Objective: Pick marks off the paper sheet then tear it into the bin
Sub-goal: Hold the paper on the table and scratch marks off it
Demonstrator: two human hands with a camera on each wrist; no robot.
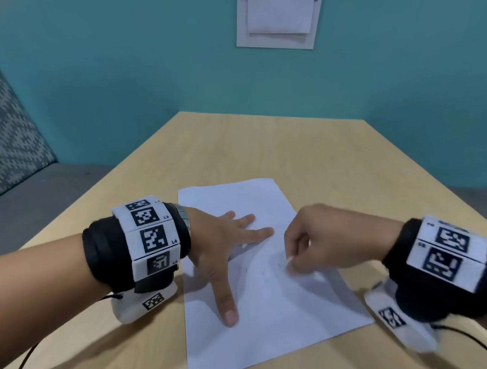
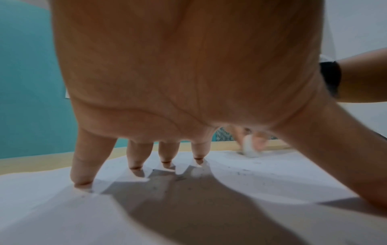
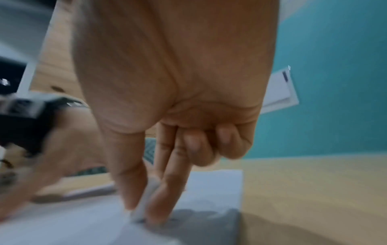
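A white paper sheet (image 1: 271,304) lies flat on the wooden table (image 1: 235,151), with faint pencil marks (image 1: 265,273) near its middle. My left hand (image 1: 225,241) presses on the sheet's left half with fingers spread straight, fingertips (image 2: 80,180) down on the paper (image 2: 251,182). My right hand (image 1: 294,258) pinches a small white eraser (image 1: 289,259) between thumb and fingers and holds its tip on the sheet, right of the marks. The eraser (image 3: 144,203) touches the paper (image 3: 209,190) in the blurred right wrist view; the left wrist view shows the eraser (image 2: 249,146) amid dark crumbs.
A teal wall rises behind the table, with a white holder of papers (image 1: 280,16) mounted on it. A grey patterned seat cushion (image 1: 5,134) stands at the left. Cables trail from both wrist bands. No bin shows in any view.
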